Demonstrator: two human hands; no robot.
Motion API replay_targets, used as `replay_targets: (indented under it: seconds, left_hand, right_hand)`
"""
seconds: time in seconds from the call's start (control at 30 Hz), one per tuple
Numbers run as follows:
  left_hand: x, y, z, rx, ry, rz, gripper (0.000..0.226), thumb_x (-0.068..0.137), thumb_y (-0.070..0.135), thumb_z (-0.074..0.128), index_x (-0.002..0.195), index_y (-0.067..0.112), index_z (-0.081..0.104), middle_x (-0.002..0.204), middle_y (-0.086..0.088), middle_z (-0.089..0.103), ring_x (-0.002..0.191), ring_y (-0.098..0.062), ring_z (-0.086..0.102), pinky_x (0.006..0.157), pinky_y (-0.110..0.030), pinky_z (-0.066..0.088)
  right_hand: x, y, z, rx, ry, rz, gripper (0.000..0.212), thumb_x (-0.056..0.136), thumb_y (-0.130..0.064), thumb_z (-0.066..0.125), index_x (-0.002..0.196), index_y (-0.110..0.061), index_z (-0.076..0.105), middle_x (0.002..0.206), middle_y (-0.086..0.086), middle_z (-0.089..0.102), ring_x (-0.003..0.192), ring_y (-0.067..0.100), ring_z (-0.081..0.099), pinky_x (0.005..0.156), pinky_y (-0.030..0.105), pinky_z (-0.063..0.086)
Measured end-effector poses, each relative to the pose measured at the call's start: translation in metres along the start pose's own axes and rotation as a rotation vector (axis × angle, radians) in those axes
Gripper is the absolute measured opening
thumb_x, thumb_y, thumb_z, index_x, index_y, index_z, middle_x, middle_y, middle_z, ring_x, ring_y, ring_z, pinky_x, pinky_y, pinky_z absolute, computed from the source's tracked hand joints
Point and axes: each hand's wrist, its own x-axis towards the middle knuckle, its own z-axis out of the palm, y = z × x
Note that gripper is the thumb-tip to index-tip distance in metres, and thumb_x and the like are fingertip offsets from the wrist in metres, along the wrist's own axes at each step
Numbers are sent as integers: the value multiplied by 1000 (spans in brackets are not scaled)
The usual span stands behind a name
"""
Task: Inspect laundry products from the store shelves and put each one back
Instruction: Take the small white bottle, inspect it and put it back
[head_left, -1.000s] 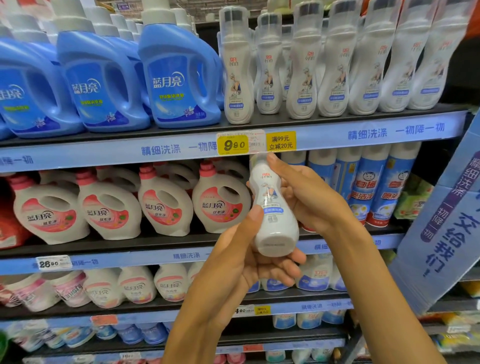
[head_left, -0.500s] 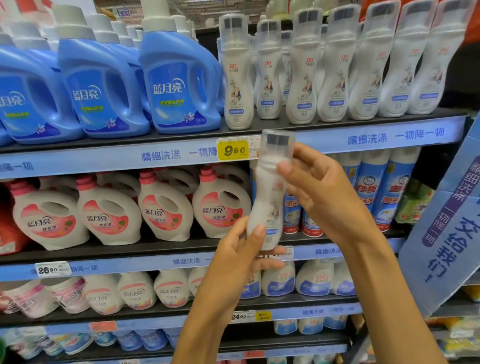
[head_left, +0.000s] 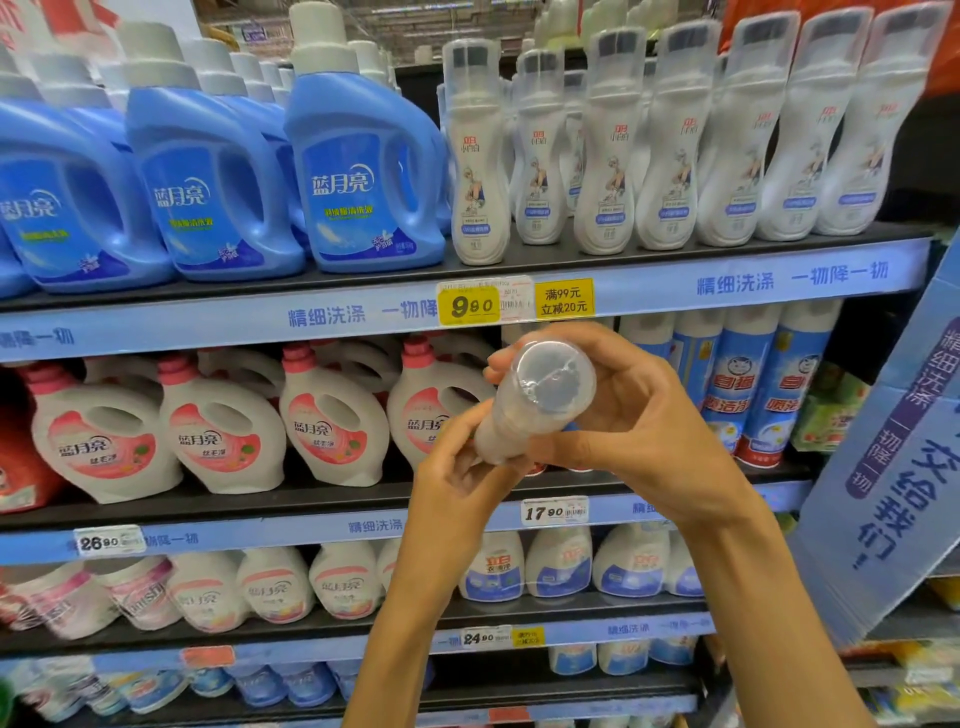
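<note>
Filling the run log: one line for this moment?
step: inspecting | bottle: tipped, cap toward camera | left hand: grips base | right hand: grips neck

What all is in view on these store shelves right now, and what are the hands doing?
Slim white plastic bottle with clear cap: one, held tipped, cap toward the camera, in front of the second shelf.
Matching slim white bottles: a front row of seven, more behind, top shelf right.
Large blue detergent jugs with white caps: at least three in front, top shelf left.
White jugs with pink labels and caps: four in front, second shelf left.
Blue and white spray cans: several, second shelf right.
Yellow price tag: one, top shelf edge.
Left hand: grips the held bottle's lower body.
Right hand: wraps its upper part.
</note>
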Motion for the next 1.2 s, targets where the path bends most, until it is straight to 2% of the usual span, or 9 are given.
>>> replay_targets:
  seconds: [0.2, 0.37, 0.57, 0.63, 0.73, 0.87, 0.93, 1.03, 1.2]
  left_hand:
    - [-4, -2, 7, -5, -62, -14, 37, 77, 23, 67, 114, 21, 63, 109, 5, 72, 104, -9, 66, 83, -17, 51]
    - [-8, -6, 13, -55, -114, -59, 44, 78, 25, 63, 120, 13, 54, 108, 5, 72, 102, -7, 66, 79, -15, 51]
    - [-10, -8, 16, -82, -136, -68, 54, 77, 38, 70, 122, 22, 46, 119, 3, 65, 109, -10, 64, 84, -17, 50]
    - [-11, -10, 19, -29, -165, -71, 53, 73, 43, 67, 120, 32, 44, 113, 10, 64, 105, -9, 64, 84, -20, 51]
    - [-14, -12, 23, 28, -203, -69, 48, 80, 56, 59, 121, 36, 45, 105, 9, 66, 97, -7, 64, 81, -18, 50]
    - [-15, -11, 20, -97, -240, -124, 56, 82, 67, 52, 126, 32, 52, 110, 7, 68, 102, -10, 65, 81, -22, 50]
    - [-15, -9, 19, -156, -249, -151, 44, 85, 65, 50, 122, 42, 58, 119, 9, 66, 111, -11, 62, 87, -23, 50]
    - [-12, -8, 17, -201, -198, -151, 46, 85, 63, 53, 124, 40, 57, 128, 7, 62, 120, -13, 57, 94, -25, 48]
    - [-8, -2, 19, -106, -213, -120, 41, 82, 58, 57, 117, 37, 57, 102, 2, 71, 95, -13, 68, 78, -21, 52]
  right_hand:
    - [6, 5, -2, 90, 13, 9, 58, 77, 0, 70, 128, -10, 46, 127, 12, 58, 124, 31, 53, 104, 46, 44]
    - [12, 6, -6, 93, -44, 88, 47, 88, -22, 56, 133, -15, 48, 131, 1, 60, 118, 18, 58, 92, 29, 49]
    - [15, 7, -11, 41, 187, 34, 66, 60, -32, 86, 116, -18, 54, 96, -12, 68, 93, 7, 63, 78, 22, 52]
    - [16, 9, -11, -14, 209, 40, 62, 63, -30, 80, 117, -21, 51, 90, -17, 65, 87, 3, 62, 75, 19, 50]
    - [17, 11, -11, 14, 127, 92, 49, 77, -31, 66, 123, -27, 50, 109, -9, 68, 102, 11, 65, 83, 26, 52]
    - [18, 10, -13, 158, 65, 126, 34, 94, -24, 44, 126, -13, 52, 125, 6, 64, 112, 26, 63, 90, 37, 54]
    - [18, 11, -13, 187, 92, 115, 39, 94, -24, 56, 129, -8, 50, 121, 7, 66, 110, 26, 64, 85, 34, 55]
    - [18, 14, -12, 182, 175, 96, 62, 72, -33, 72, 126, -11, 50, 112, 3, 69, 107, 24, 65, 86, 31, 53]
    - [26, 11, -11, 53, 255, 96, 63, 73, -33, 74, 129, -18, 49, 116, -3, 68, 109, 14, 64, 84, 23, 52]
